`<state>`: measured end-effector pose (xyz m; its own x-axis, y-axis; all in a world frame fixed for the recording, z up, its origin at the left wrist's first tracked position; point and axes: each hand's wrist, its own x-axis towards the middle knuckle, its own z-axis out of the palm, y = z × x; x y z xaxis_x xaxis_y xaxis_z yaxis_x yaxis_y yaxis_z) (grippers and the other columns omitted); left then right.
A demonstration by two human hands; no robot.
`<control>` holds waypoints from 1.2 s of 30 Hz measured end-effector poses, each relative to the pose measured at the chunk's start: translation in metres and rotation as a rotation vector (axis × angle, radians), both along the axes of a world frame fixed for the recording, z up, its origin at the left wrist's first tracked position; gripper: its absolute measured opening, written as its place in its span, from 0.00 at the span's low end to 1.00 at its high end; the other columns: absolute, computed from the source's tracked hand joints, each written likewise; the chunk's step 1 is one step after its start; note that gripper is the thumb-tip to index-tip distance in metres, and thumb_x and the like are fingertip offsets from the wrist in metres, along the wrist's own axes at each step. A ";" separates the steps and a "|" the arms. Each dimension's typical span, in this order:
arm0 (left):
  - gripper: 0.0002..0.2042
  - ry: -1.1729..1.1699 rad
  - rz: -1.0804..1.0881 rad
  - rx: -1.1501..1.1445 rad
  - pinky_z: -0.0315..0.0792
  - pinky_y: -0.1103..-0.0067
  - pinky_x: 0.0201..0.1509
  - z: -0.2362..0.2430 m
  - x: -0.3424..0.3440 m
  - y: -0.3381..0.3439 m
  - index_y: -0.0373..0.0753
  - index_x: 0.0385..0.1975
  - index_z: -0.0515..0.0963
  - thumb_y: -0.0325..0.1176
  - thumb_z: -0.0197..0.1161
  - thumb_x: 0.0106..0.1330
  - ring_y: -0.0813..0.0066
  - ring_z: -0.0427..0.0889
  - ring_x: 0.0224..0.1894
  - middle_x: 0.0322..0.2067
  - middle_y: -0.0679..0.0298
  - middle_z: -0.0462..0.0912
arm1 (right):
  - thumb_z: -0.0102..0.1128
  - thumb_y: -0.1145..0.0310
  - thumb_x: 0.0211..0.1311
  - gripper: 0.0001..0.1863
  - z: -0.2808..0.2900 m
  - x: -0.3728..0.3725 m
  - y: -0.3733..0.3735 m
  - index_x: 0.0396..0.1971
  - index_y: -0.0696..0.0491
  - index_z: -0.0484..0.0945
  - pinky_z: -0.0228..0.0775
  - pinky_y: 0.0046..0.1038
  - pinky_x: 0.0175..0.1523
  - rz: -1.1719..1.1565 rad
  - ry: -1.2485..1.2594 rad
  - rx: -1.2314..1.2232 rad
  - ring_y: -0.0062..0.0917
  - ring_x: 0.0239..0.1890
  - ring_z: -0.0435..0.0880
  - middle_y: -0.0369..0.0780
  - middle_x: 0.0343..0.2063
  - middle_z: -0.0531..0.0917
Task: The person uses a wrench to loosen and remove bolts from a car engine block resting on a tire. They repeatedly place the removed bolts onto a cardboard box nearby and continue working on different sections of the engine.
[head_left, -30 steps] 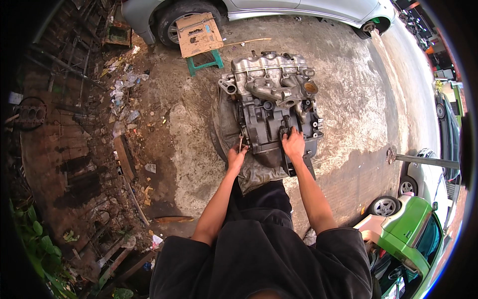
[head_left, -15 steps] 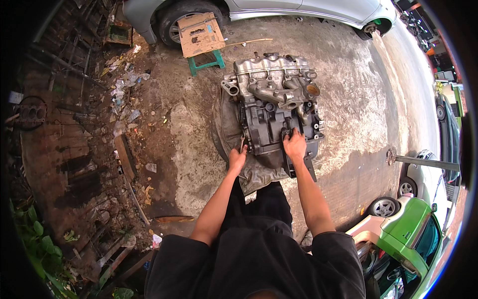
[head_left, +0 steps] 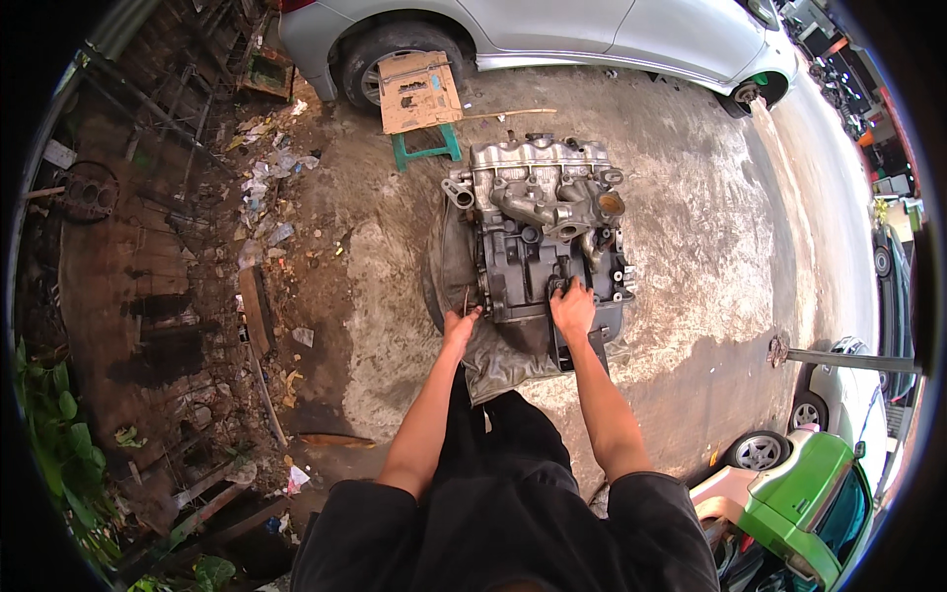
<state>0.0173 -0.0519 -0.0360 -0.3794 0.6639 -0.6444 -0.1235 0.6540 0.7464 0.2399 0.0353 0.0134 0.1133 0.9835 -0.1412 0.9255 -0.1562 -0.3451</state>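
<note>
A car engine block (head_left: 508,281) with a silvery valve cover (head_left: 538,155) and a cast intake manifold (head_left: 538,205) stands on a crumpled grey cover on the ground before me. At its lower left edge my left hand (head_left: 460,328) is closed around a slim metal tool (head_left: 467,300), with fingertips close to the block's side. My right hand (head_left: 572,311) has its fingers closed on a black bracket (head_left: 556,350) at the block's near face. My palm and wrist hide part of that bracket.
Beyond the engine, a cardboard sheet (head_left: 419,94) lies on a green stool (head_left: 427,151) beside a silver car (head_left: 552,35). Litter (head_left: 261,187) and a wooden plank (head_left: 256,306) lie to the left. A green vehicle (head_left: 794,483) stands at the near right.
The head view has shifted, so the scene sits lower in the picture. My left hand has turned and moved slightly away from the block's side; my right hand stays on the bracket.
</note>
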 end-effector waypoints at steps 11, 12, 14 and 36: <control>0.12 0.052 0.248 0.037 0.68 0.74 0.29 -0.026 0.006 -0.016 0.38 0.36 0.82 0.41 0.69 0.65 0.77 0.76 0.29 0.30 0.68 0.82 | 0.58 0.62 0.58 0.24 -0.005 0.004 -0.002 0.51 0.62 0.71 0.68 0.47 0.60 0.008 0.062 0.013 0.48 0.57 0.73 0.50 0.49 0.79; 0.12 0.038 0.268 0.033 0.68 0.75 0.28 -0.023 0.006 -0.018 0.38 0.35 0.82 0.41 0.69 0.65 0.77 0.76 0.29 0.29 0.68 0.81 | 0.59 0.62 0.58 0.26 -0.005 0.005 -0.004 0.52 0.63 0.70 0.67 0.47 0.61 0.017 0.103 0.053 0.49 0.57 0.73 0.51 0.50 0.78; 0.12 -0.050 0.324 0.002 0.67 0.77 0.26 -0.014 0.006 -0.026 0.39 0.34 0.82 0.42 0.68 0.66 0.78 0.75 0.27 0.28 0.69 0.81 | 0.61 0.65 0.56 0.32 -0.003 0.005 -0.008 0.58 0.66 0.65 0.64 0.47 0.62 0.024 0.148 0.112 0.51 0.56 0.71 0.54 0.51 0.75; 0.19 -0.015 0.207 0.239 0.69 0.76 0.40 0.075 -0.090 -0.060 0.28 0.40 0.81 0.43 0.64 0.69 0.76 0.75 0.34 0.33 0.59 0.83 | 0.64 0.73 0.58 0.15 0.062 -0.177 -0.099 0.45 0.59 0.75 0.75 0.36 0.44 0.617 0.806 -0.069 0.43 0.38 0.83 0.49 0.35 0.83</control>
<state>-0.0724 -0.1116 0.0389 -0.5141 0.7067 -0.4861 -0.2475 0.4204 0.8729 0.0630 -0.0639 0.0751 -0.5652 0.8249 -0.0097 0.3470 0.2270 -0.9100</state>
